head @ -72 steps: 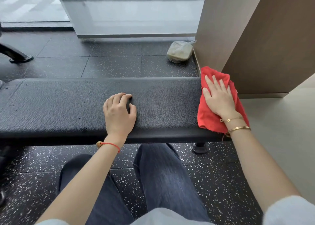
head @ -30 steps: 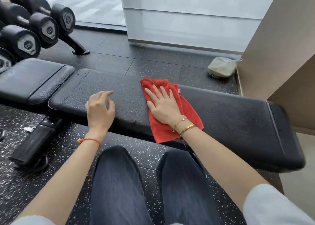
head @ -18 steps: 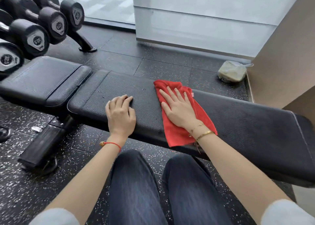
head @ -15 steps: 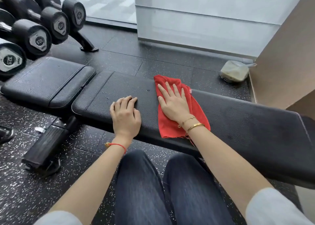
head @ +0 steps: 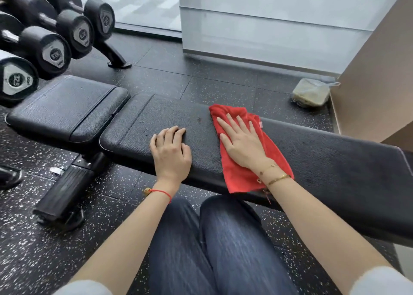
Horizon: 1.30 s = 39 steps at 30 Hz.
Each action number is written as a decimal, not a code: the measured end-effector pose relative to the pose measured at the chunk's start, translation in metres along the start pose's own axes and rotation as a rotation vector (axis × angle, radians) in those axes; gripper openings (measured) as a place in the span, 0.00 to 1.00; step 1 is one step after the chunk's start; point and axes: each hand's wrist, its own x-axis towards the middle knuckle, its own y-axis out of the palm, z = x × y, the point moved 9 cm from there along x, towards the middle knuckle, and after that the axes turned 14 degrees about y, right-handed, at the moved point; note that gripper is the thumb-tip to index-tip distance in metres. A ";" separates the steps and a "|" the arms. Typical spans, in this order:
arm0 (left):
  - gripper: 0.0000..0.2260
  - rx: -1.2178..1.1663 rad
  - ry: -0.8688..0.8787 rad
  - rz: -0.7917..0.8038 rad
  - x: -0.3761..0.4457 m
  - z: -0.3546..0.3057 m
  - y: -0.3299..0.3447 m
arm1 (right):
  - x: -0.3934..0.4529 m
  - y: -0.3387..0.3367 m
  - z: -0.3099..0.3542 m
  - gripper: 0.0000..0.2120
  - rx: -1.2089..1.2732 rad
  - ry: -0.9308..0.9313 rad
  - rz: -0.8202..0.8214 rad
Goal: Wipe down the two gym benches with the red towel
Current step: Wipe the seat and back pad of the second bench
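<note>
A long black padded gym bench (head: 324, 160) runs across the view in front of my knees, with its shorter seat pad (head: 64, 107) at the left end. The red towel (head: 243, 174) lies flat across the long pad and hangs over its near edge. My right hand (head: 242, 143) presses flat on the towel, fingers spread. My left hand (head: 171, 153) rests on the bare pad just left of the towel, fingers curled, holding nothing. Only this one bench is in view.
A rack of black dumbbells (head: 53, 49) stands at the far left, close behind the seat pad. The bench's black foot (head: 64, 194) sticks out on the speckled rubber floor at lower left. A small plastic bag (head: 311, 92) lies by the beige wall (head: 375, 82) at right.
My right hand has slid the towel from the bench's right end leftward to the middle of the long pad. My left hand has stayed resting on the pad beside it.
</note>
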 end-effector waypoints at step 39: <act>0.17 -0.033 -0.014 -0.070 0.000 0.000 -0.009 | 0.043 0.005 0.027 0.25 -0.005 -0.021 0.014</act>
